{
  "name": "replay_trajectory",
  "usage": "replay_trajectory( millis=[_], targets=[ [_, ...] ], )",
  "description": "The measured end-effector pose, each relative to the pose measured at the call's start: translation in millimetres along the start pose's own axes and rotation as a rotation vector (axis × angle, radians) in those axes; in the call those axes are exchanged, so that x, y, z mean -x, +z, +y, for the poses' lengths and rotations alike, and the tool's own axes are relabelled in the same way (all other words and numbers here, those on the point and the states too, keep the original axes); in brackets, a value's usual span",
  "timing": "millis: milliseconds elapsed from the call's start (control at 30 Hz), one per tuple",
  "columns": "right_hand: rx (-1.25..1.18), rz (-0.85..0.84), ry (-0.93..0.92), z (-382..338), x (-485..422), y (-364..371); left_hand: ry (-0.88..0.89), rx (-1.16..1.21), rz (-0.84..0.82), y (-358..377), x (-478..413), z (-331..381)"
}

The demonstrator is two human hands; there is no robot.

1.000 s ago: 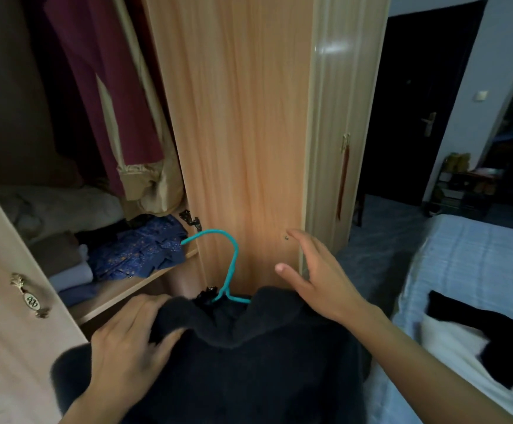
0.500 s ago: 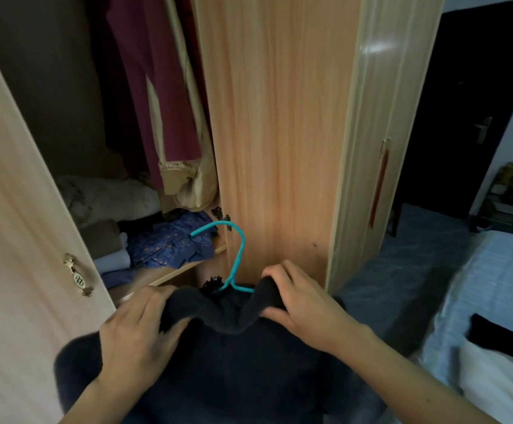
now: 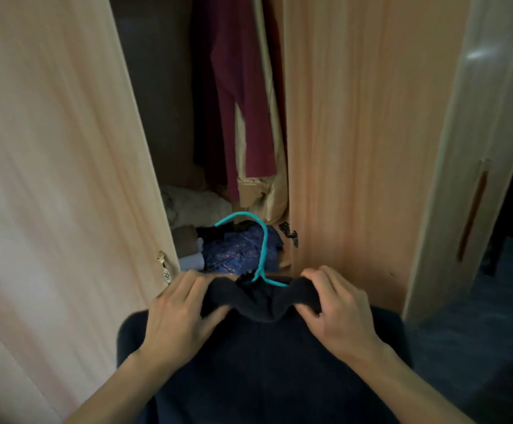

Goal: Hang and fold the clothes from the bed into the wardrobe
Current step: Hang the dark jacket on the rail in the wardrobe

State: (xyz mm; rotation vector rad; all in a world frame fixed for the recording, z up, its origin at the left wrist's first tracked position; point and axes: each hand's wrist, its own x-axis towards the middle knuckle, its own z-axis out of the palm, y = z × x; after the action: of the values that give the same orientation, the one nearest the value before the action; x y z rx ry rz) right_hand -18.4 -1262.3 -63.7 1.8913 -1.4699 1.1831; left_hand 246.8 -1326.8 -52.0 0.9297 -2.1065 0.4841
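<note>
A dark navy sweater (image 3: pixel 261 362) hangs on a teal hanger (image 3: pixel 261 240), whose hook sticks up above the collar. My left hand (image 3: pixel 181 316) grips the left side of the collar. My right hand (image 3: pixel 337 313) pinches the right side of the collar. Both hold the sweater in front of the open wardrobe (image 3: pixel 356 133). Inside it hangs a maroon and tan garment (image 3: pixel 243 117).
The left wardrobe door (image 3: pixel 59 179) stands open with a small ornate handle (image 3: pixel 165 267). On the shelf lie folded clothes, among them a blue patterned cloth (image 3: pixel 236 249) and a white bundle (image 3: pixel 194 206). A closed door with a long handle (image 3: pixel 475 209) is at right.
My view has swung left, so the bed has left the frame. My right hand came off the wardrobe panel and took hold of the collar; the sweater moved toward the opening.
</note>
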Motion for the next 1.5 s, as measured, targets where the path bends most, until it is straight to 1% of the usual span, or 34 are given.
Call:
replay_trajectory(
  millis=[67, 167, 267, 333, 367, 433, 500, 567, 667, 800, 900, 1033, 1167, 1300, 1400, 1500],
  targets=[
    [-0.02, 0.049, -0.002, -2, -10, 3, 0.005, 0.012, -0.056, -10, -9, -7],
    [-0.043, 0.077, 0.001, -3, -24, 3, 0.026, 0.049, -0.151, -21, -21, -15],
    [-0.032, 0.107, -0.01, -1, -30, 0, 0.067, 0.136, -0.246, -27, -31, -25],
    [-0.018, 0.117, -0.019, 3, -31, -2, 0.059, 0.162, -0.226, -27, -39, -35],
    [-0.014, 0.112, -0.019, 5, -31, -4, 0.042, 0.11, -0.188, -25, -46, -41],
    [-0.006, 0.095, -0.018, 10, -33, -6, -0.018, -0.113, -0.134, -21, -66, -54],
    [0.005, 0.095, -0.027, 12, -37, -6, -0.091, -0.371, -0.182, -15, -90, -68],
    [0.018, 0.118, -0.048, 13, -42, -2, -0.128, -0.555, -0.26, -6, -113, -85],
    [0.025, 0.154, -0.06, 11, -54, 4, -0.143, -0.703, -0.367, 6, -140, -116],
    [0.024, 0.176, -0.078, 6, -74, 10, -0.14, -0.811, -0.489, 20, -160, -146],
    [0.022, 0.162, -0.07, 2, -84, 13, -0.176, -0.787, -0.549, 28, -165, -163],
    [0.023, 0.147, -0.04, 5, -84, 17, -0.257, -0.746, -0.588, 38, -168, -175],
    [0.013, 0.143, -0.016, 4, -83, 21, -0.29, -0.805, -0.601, 43, -176, -179],
    [0.033, 0.14, 0.018, -5, -85, 25, -0.284, -0.84, -0.615, 42, -182, -178],
    [0.038, 0.128, 0.018, -8, -83, 25, -0.269, -0.794, -0.606, 41, -180, -173],
    [0.038, 0.111, -0.006, -9, -79, 21, -0.217, -0.76, -0.558, 34, -165, -165]
  ],
)
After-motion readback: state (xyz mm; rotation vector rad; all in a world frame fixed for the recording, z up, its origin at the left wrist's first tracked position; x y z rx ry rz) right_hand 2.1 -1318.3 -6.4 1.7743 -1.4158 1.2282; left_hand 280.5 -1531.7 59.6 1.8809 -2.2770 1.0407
